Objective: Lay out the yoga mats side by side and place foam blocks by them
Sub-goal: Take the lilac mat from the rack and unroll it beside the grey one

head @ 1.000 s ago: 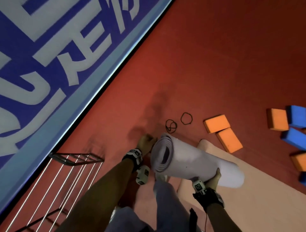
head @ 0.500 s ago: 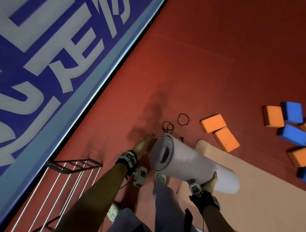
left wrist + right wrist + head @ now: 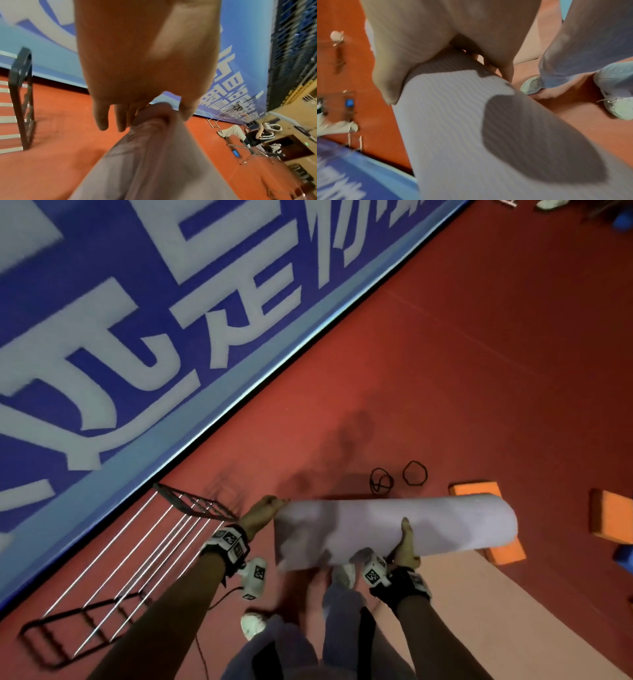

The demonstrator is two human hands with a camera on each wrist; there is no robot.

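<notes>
— Since the red floor (image 3: 479, 364) left of the peach mat (image 3: 496, 611) is bare, where should the lilac mat (image 3: 394, 529) come down?

— Just beside the peach one, edges parallel, I'd say. The roll is held level above the floor, in front of the person's legs. Setting it down square first, then rolling it away along the peach mat's long edge, should keep the two from overlapping.

— How is it held?

— The left hand (image 3: 262, 513) pinches the roll's left end, thumb on one side and fingers (image 3: 101, 119) on the other. The right hand (image 3: 406, 546) cups the roll from the near side, with its thumb over the top.

— Keep that left pinch?

— Probably, if it has the loose edge; I can't tell that it does.

— And the orange blocks (image 3: 474, 490)?

— They lie at the roll's right end, near the peach mat's far corner, still waiting to be placed. Two black bands (image 3: 397, 477) lie just beyond the roll.

— What do the wrist views add?

— The right one shows the mat's ribbed surface; the left shows the pinch, a seated person far off and the metal rack (image 3: 20, 97). Only the head view shows the peach mat whole, and the blocks.
</notes>
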